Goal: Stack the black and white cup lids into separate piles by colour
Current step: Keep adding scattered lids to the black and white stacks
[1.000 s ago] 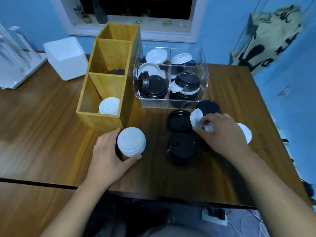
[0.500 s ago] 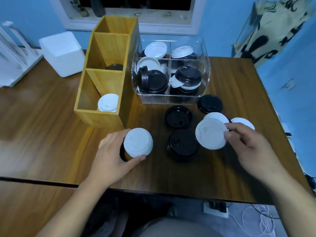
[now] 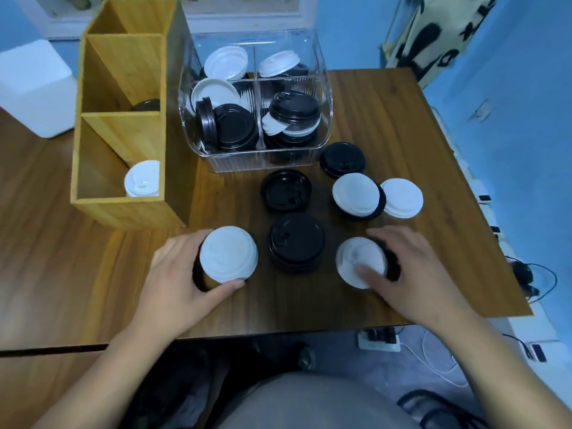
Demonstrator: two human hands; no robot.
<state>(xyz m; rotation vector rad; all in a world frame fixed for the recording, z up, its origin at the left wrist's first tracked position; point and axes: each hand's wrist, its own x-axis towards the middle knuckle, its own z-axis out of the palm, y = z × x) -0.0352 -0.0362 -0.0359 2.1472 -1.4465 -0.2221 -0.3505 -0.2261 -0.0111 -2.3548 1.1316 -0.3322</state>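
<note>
My right hand (image 3: 411, 267) pinches a white lid (image 3: 360, 263), carried since half a second ago from the loose lids (image 3: 356, 195) at 12 o'clock down to 3 o'clock of the black pile (image 3: 295, 241). My left hand (image 3: 182, 280) grips the white-topped pile (image 3: 228, 253) at 9 o'clock, its likely destination.

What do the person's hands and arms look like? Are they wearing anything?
Both are bare. The left hand and right hand wear no gloves, and I see no rings, watch or bracelet. No sleeves show on the left forearm or right forearm, right to the picture's edge.
</note>
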